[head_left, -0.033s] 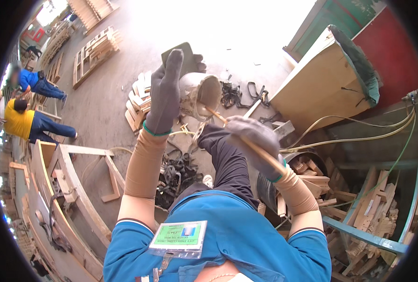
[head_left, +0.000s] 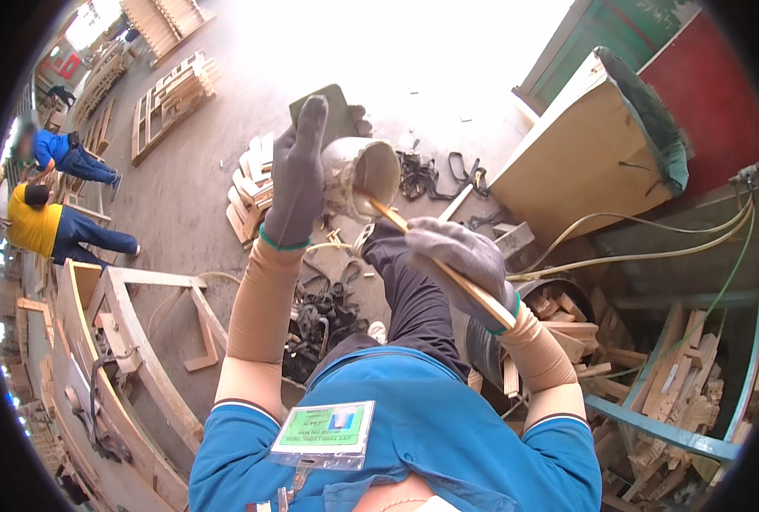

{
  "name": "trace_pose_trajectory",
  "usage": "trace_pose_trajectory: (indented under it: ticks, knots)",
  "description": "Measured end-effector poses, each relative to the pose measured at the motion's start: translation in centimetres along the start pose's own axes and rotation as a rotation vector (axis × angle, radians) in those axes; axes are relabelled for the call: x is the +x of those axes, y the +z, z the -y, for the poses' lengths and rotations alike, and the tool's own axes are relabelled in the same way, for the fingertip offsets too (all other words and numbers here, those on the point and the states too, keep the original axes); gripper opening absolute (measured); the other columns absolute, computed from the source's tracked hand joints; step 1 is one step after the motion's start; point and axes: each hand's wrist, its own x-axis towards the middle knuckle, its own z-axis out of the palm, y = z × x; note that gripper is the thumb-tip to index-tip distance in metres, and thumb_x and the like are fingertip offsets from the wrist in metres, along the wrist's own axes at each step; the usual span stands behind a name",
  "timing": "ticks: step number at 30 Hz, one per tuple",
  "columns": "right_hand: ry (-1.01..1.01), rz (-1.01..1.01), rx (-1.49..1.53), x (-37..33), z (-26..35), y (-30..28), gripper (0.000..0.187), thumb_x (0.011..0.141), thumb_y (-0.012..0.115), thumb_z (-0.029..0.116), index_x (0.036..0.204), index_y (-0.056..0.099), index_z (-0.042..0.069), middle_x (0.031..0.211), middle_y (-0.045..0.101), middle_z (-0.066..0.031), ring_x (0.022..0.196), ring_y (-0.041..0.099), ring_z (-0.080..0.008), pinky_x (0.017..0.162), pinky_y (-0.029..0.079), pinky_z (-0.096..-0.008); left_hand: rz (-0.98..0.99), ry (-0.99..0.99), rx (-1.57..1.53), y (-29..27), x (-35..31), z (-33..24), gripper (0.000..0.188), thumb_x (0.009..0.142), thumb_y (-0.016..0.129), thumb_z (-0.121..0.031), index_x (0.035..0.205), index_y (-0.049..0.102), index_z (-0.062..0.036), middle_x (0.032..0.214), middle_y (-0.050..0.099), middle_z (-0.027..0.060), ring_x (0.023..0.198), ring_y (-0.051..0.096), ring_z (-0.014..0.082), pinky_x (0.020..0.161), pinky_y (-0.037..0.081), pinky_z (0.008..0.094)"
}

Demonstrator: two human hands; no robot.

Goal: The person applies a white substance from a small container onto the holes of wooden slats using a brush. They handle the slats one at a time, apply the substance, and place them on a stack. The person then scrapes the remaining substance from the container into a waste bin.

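My left hand [head_left: 301, 171], in a grey glove, is closed around a whitish, stained pot [head_left: 338, 177]. The pot is tipped so that its round mouth faces right. Behind the fingers is a dark green flat piece with rounded corners [head_left: 337, 111]; how it joins the pot or hand is hidden. A thin wooden stick [head_left: 388, 215] is gripped in my right hand [head_left: 463, 256], also grey-gloved. Its far tip is at the lower rim of the pot's mouth, and the other end runs back along my wrist.
A curved wooden frame [head_left: 145, 341] stands at left, with two people beyond it. Black straps [head_left: 319, 320] and stacked wood pieces [head_left: 250, 188] lie on the floor. A bin of offcuts [head_left: 558, 307], hoses [head_left: 635, 264] and a large cardboard box [head_left: 584, 149] are at right.
My right hand and the stick have shifted slightly left and down; the hand was blurred before and is sharp now. The pot has moved a little to the left with my left hand.
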Motion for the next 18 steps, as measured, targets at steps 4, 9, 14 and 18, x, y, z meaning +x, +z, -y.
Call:
trace_pose_trajectory:
  ticks: [4,9,14,18]
  knots:
    - [0.008,-0.036,0.008,2.7,-3.4,-3.0,0.026,0.072,0.076,0.003,0.097,0.067,0.003,0.097,0.069,-0.015,0.09,0.068,-0.0291,0.076,0.055,-0.0348,-0.012,-0.106,-0.071,0.7,3.4,0.9,0.05,0.1,0.037,-0.04,0.112,0.056,0.0058,0.096,0.065,0.0153,0.087,0.065,0.0216,0.081,0.056,0.034]
    - [0.048,-0.036,-0.056,3.8,-11.5,-4.4,0.025,0.073,0.073,0.005,0.098,0.069,0.005,0.101,0.066,-0.0158,0.09,0.067,-0.0272,0.076,0.056,-0.0328,-0.064,-0.205,-0.197,4.0,11.3,3.6,0.053,0.1,0.036,-0.043,0.114,0.054,0.0046,0.102,0.063,0.0149,0.092,0.064,0.0231,0.083,0.055,0.0361]
    - [0.006,-0.116,-0.245,5.7,-19.9,-7.9,0.034,0.068,0.075,0.002,0.101,0.067,0.006,0.11,0.063,-0.0171,0.096,0.066,-0.0295,0.078,0.057,-0.0354,-0.153,-0.097,-0.29,10.2,23.6,10.1,0.045,0.099,0.041,-0.038,0.113,0.054,0.0026,0.1,0.061,0.0115,0.089,0.063,0.0202,0.08,0.057,0.0354]
    - [0.176,-0.271,-0.086,7.2,-27.3,-13.1,0.029,0.077,0.068,-0.004,0.106,0.063,0.002,0.107,0.064,-0.0185,0.099,0.065,-0.0269,0.084,0.054,-0.0347,-0.067,-0.183,-0.272,15.1,33.0,15.0,0.046,0.099,0.04,-0.038,0.116,0.052,0.0024,0.102,0.06,0.0132,0.092,0.063,0.0221,0.081,0.056,0.0358]
